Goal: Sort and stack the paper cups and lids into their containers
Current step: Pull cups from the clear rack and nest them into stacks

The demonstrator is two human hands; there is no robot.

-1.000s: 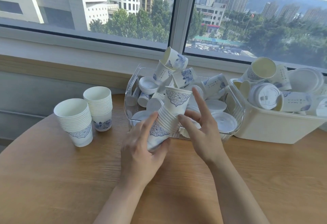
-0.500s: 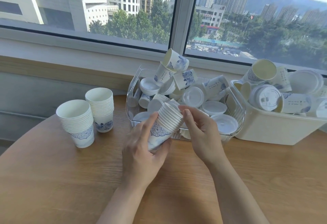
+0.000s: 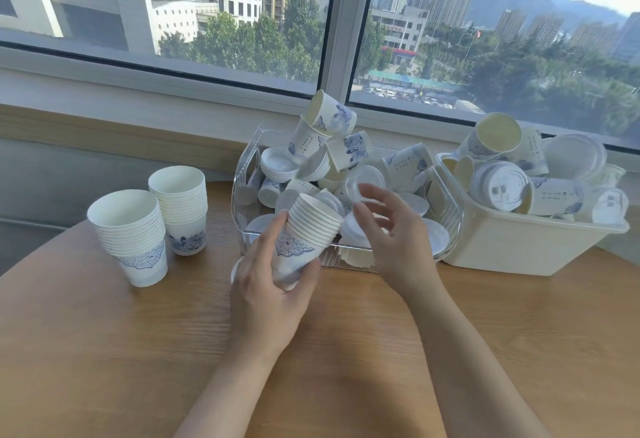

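My left hand [image 3: 266, 295] grips a tilted stack of nested white paper cups [image 3: 306, 233] with blue patterns, just in front of the clear bin [image 3: 450, 226]. My right hand [image 3: 391, 236] hovers beside the stack's rim with fingers spread and relaxed, holding nothing. The clear bin holds a jumble of loose cups [image 3: 332, 115] and white lids [image 3: 278, 164]. A cream bin [image 3: 519, 250] to the right is piled with more cups and lids [image 3: 500, 186].
Two upright cup stacks stand on the round wooden table [image 3: 104, 351] at the left: a nearer one [image 3: 133, 236] and a farther one [image 3: 181, 209]. A window sill and wall run behind the bins.
The single cup my right hand was setting on the stack is now pushed down into it. My right hand has let go and lifted away to the right with fingers spread.
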